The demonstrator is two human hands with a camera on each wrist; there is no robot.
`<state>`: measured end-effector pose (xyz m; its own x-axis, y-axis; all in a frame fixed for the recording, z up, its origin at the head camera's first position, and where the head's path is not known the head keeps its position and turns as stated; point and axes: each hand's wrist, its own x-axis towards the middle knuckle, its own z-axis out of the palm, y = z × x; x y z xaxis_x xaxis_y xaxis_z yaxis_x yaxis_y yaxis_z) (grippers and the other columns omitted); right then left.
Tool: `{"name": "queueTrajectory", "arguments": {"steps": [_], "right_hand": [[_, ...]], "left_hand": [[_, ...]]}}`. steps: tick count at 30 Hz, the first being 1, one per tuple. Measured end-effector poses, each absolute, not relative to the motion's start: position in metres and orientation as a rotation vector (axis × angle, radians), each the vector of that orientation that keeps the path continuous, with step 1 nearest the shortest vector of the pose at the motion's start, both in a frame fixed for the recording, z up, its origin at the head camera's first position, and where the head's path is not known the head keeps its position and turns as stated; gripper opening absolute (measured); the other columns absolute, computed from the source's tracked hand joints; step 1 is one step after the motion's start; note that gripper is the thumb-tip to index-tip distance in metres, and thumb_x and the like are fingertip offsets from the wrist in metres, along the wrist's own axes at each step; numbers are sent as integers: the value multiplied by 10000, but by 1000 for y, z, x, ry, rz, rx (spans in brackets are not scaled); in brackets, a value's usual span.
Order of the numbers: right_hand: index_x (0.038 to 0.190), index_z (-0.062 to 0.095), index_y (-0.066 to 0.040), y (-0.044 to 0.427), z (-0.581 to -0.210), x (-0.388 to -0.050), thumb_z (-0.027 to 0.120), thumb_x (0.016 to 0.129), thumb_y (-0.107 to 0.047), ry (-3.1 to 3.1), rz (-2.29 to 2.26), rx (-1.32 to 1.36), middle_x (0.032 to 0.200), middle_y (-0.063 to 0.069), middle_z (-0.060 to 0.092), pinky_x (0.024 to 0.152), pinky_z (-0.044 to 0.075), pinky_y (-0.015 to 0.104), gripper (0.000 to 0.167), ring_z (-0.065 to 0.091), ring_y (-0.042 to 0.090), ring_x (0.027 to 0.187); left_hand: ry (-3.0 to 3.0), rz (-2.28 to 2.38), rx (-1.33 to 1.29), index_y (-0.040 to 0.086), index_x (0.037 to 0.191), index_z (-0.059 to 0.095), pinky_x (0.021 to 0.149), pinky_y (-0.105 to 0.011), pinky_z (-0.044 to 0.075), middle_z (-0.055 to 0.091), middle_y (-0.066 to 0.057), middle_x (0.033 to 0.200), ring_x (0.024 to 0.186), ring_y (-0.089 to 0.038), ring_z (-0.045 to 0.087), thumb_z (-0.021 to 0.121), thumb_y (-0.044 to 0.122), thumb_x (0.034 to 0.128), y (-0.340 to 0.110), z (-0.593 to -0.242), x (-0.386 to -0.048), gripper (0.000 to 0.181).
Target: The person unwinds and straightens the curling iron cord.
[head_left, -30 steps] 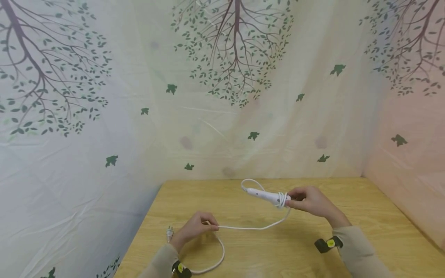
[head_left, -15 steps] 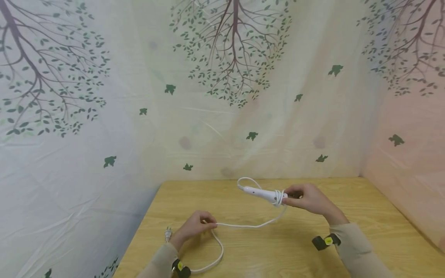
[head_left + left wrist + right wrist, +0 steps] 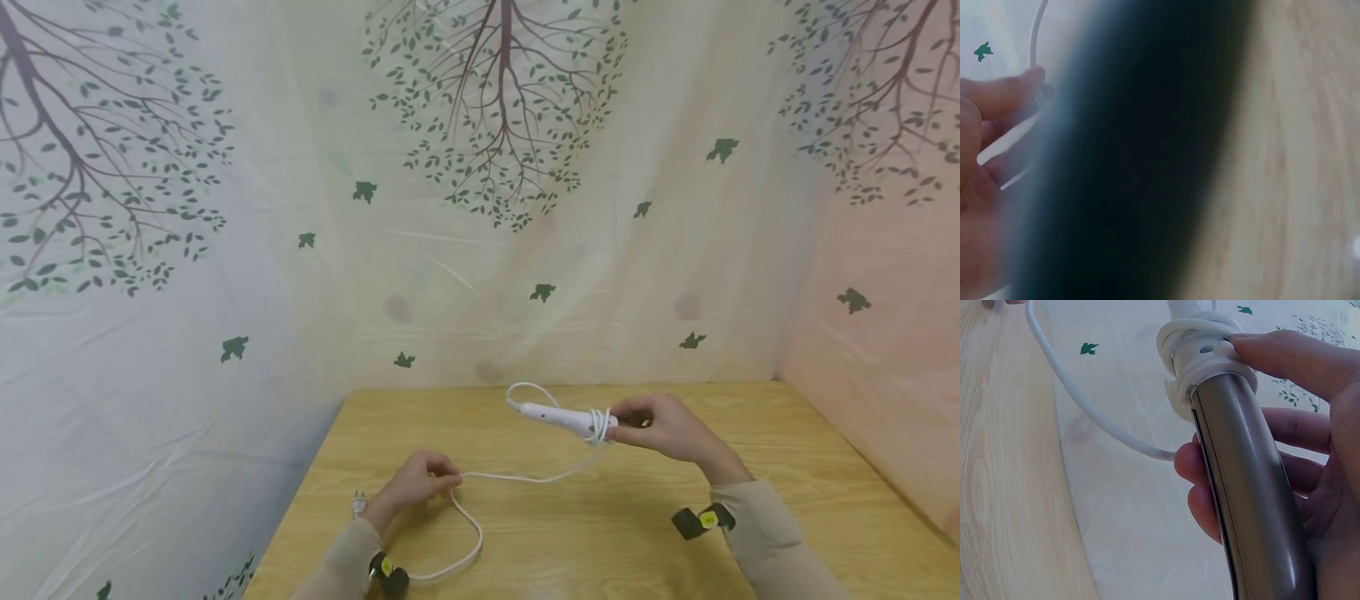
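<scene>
A curling iron with a white handle (image 3: pixel 555 416) and a brown metallic barrel (image 3: pixel 1244 475) is held above the table by my right hand (image 3: pixel 663 429). My right fingers and thumb grip it around the barrel end, beside several turns of white cord (image 3: pixel 1200 331) wound about the handle. From there the cord (image 3: pixel 525 479) runs left to my left hand (image 3: pixel 420 482), whose thumb and fingers pinch it. Past the pinch it curves down over the table. Beside my left wrist shows a two-prong plug (image 3: pixel 358 503). A dark blurred shape covers much of the left wrist view.
The wooden table (image 3: pixel 585 542) meets a hanging cloth backdrop (image 3: pixel 450 292) with printed trees and birds at its back edge. Cloth also hangs along the left and right sides. Wrist cameras (image 3: pixel 703 521) are strapped over both sleeves.
My left hand has shifted slightly left and away from me, still pinching the cord. My right hand and the curling iron have drifted slightly left. The cord between the hands has risen a little.
</scene>
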<state>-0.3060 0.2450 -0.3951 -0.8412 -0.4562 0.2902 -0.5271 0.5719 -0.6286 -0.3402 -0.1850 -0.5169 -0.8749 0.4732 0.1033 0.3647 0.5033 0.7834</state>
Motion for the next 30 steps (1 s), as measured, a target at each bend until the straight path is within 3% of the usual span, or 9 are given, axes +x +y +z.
{"name": "queueTrajectory", "arguments": {"steps": [8, 14, 22, 30], "right_hand": [[1033, 718, -134, 243, -387, -306, 736, 872, -306, -2653, 1143, 901, 892, -47, 706, 606, 525, 259, 236, 614, 65, 713], [1041, 718, -139, 240, -382, -304, 734, 874, -303, -2641, 1151, 946, 910, -46, 713, 620, 537, 259, 234, 624, 61, 723], [1045, 718, -160, 234, -380, -296, 723, 886, -281, -2633, 1191, 1071, 918, -40, 711, 632, 552, 264, 199, 623, 66, 718], [982, 711, -191, 233, -385, -292, 718, 892, -253, -2613, 1209, 1184, 830, -61, 688, 583, 540, 265, 110, 579, 34, 660]], "left_hand": [[2479, 1278, 943, 158, 855, 728, 700, -226, 498, 704, 58, 826, 750, -64, 613, 750, 236, 850, -170, -504, -338, 81], [2484, 1234, 1002, 121, 786, 700, 612, -194, 478, 687, 27, 754, 660, -30, 577, 763, 167, 833, -152, -499, -338, 92], [2718, 1176, 827, 101, 726, 662, 565, -203, 456, 618, 60, 690, 622, -37, 520, 752, 131, 827, -141, -496, -350, 139], [2898, 1403, 504, 76, 758, 663, 581, -251, 469, 633, -19, 732, 673, -126, 549, 750, 146, 836, -140, -479, -371, 136]]}}
